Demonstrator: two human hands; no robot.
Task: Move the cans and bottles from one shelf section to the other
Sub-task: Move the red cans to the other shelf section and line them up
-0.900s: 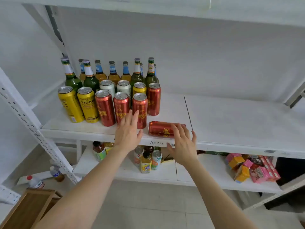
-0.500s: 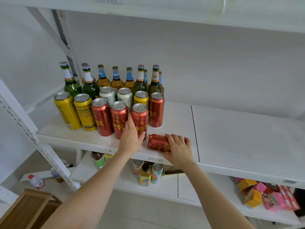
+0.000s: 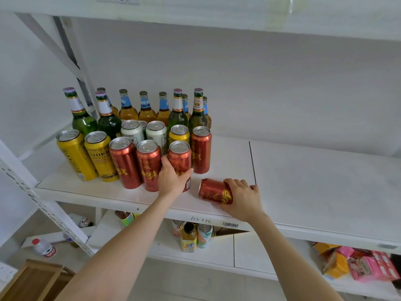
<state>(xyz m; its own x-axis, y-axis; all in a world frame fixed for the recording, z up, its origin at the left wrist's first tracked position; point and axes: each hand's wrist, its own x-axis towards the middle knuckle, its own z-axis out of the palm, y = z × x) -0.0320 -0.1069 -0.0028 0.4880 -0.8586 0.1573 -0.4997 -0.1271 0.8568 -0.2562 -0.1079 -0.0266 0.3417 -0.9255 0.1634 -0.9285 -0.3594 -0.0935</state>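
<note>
Cans and bottles crowd the left section of the white shelf (image 3: 217, 148). Red cans (image 3: 124, 161) stand in the front row with yellow cans (image 3: 74, 155) to their left. White cans (image 3: 156, 132) and green and amber bottles (image 3: 128, 109) stand behind. My left hand (image 3: 173, 178) grips an upright red can (image 3: 180, 156) in the front row. My right hand (image 3: 243, 197) grips a red can lying on its side (image 3: 211, 190) near the shelf's front edge, just left of the seam (image 3: 252, 162). The right section (image 3: 325, 181) holds nothing.
The lower shelf (image 3: 217, 253) carries small bottles and cans on the left and pink and orange packets (image 3: 358, 266) on the right. A wooden crate (image 3: 32, 281) and a white bottle (image 3: 44, 248) sit on the floor at lower left. An upper shelf runs overhead.
Both hands went from flat and open to curled: the left wrapped around the upright red can, the right closed over the lying can. The camera moved closer.
</note>
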